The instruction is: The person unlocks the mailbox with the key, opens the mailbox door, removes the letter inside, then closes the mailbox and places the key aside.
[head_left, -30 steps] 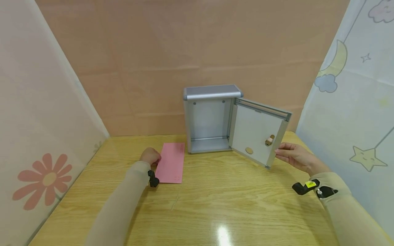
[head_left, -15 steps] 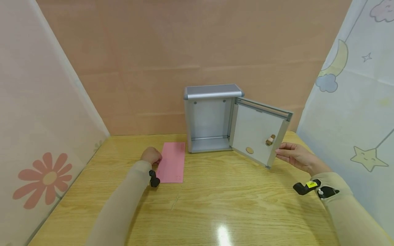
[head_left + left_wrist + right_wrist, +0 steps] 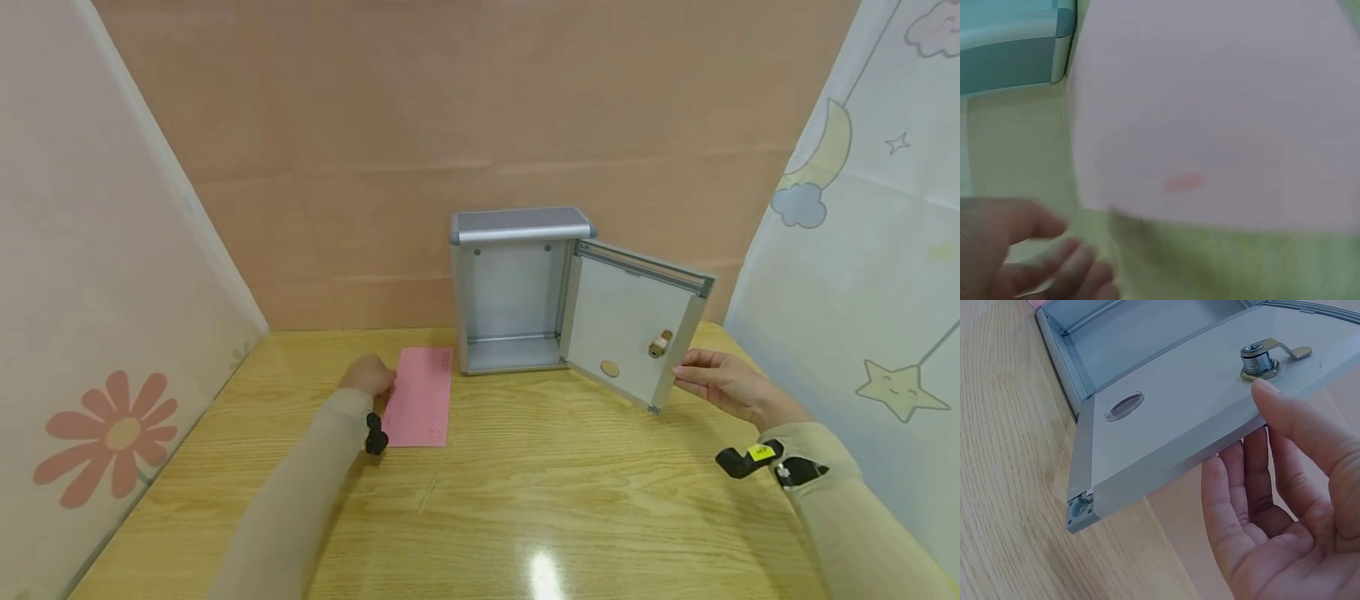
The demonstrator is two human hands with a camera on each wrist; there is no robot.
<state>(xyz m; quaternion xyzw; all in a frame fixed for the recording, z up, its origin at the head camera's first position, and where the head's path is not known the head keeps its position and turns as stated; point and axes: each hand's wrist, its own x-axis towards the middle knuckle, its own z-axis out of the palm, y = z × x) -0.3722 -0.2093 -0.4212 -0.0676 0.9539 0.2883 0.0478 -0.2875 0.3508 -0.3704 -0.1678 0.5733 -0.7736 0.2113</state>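
A pink envelope (image 3: 420, 396) lies flat on the wooden table, left of a metal mailbox (image 3: 517, 225). At the envelope's left edge is my left hand (image 3: 367, 377), its fingertips right beside the paper. The blurred left wrist view has that hand (image 3: 1035, 256) with thumb and loosely bent fingers apart, nothing between them. The mailbox's door (image 3: 626, 325) hangs wide to the right. My right hand (image 3: 723, 385) pinches the door's free edge. In the right wrist view, the thumb presses beside the cam lock (image 3: 1259, 361) and the other fingers lie behind the edge.
The wooden table (image 3: 510, 483) spreads in front of the mailbox. A brownish-pink cloth (image 3: 360, 167) hangs behind it. Patterned side curtains stand at left (image 3: 112, 275) and right (image 3: 862, 275). An oval hole (image 3: 1124, 406) shows low in the door.
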